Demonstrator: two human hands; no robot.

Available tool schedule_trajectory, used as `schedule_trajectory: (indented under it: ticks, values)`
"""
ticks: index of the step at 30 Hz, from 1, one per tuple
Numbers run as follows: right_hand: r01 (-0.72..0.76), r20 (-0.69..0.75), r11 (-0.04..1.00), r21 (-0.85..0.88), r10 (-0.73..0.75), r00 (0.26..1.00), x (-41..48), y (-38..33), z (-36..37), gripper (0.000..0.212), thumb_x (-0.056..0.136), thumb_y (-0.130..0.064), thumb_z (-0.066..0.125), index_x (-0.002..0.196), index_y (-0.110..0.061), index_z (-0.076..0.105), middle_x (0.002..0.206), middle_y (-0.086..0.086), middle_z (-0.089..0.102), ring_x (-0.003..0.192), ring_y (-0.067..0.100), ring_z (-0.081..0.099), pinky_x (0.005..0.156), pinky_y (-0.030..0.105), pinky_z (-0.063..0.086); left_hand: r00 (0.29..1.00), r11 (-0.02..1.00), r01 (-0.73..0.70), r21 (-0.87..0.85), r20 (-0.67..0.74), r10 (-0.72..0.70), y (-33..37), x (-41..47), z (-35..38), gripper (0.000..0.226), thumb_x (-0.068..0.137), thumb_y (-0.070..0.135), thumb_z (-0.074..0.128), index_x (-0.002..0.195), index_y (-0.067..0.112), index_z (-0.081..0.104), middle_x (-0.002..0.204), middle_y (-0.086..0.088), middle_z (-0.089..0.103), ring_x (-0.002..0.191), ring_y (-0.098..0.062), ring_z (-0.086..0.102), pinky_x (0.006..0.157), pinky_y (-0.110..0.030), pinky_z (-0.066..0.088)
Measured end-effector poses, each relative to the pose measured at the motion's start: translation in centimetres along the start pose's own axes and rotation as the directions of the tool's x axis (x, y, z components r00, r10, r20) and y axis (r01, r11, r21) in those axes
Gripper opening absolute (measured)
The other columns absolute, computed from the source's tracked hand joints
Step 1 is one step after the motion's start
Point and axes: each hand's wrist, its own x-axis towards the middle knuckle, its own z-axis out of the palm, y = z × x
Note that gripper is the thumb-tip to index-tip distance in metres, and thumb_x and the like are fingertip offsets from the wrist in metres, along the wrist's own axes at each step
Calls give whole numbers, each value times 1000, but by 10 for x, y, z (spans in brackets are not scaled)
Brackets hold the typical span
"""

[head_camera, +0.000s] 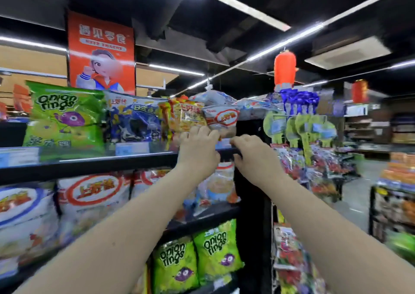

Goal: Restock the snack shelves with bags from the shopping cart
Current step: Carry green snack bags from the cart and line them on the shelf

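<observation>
The left hand (198,146) is curling its fingers round the lower left corner of a white-and-red snack bag (222,119), which is standing just above both hands at the right end of the top shelf (89,162). The right hand (253,153) is curling at the shelf's front edge below the bag; whether it is gripping anything cannot be told. An orange chip bag (188,116) is crowding in above the left hand, while open aisle floor (354,195) is lying to the right.
</observation>
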Motion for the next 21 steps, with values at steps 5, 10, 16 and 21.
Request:
schedule_trajectory:
  ticks: [5, 10, 16, 21]
  values:
    - [-98, 110, 983, -152, 115, 987, -81, 132, -47, 32, 89, -13, 57, 122, -10, 57, 113, 12, 60, 106, 35, 54, 76, 43, 50, 996, 987, -79, -141, 36, 85, 160, 15, 46, 38, 85, 32, 57, 122, 23, 54, 121, -3, 54, 116, -29, 46, 90, -41, 36]
    - [-142, 201, 924, -355, 224, 954, -167, 257, -95, 35, 87, -10, 56, 121, -6, 56, 113, 16, 59, 103, 37, 53, 78, 46, 48, 978, 947, -173, -271, 68, 198, 327, 24, 79, 46, 90, 34, 54, 134, 21, 46, 131, -6, 52, 126, -32, 42, 100, -45, 34]
    - [-233, 246, 848, -477, 383, 890, -266, 379, -121, 27, 83, -11, 60, 110, -9, 58, 100, 12, 60, 96, 33, 55, 68, 38, 46, 931, 874, -246, -418, 149, 333, 485, 12, 130, 34, 88, 33, 55, 120, 21, 51, 120, -4, 52, 116, -30, 45, 93, -43, 37]
    - [-294, 272, 789, -540, 494, 826, -336, 460, -109, 38, 69, -8, 70, 106, -5, 64, 95, 16, 64, 87, 38, 59, 64, 40, 49, 896, 824, -282, -492, 172, 409, 583, -4, 192, 33, 88, 30, 54, 120, 23, 54, 118, -2, 55, 114, -28, 48, 89, -41, 36]
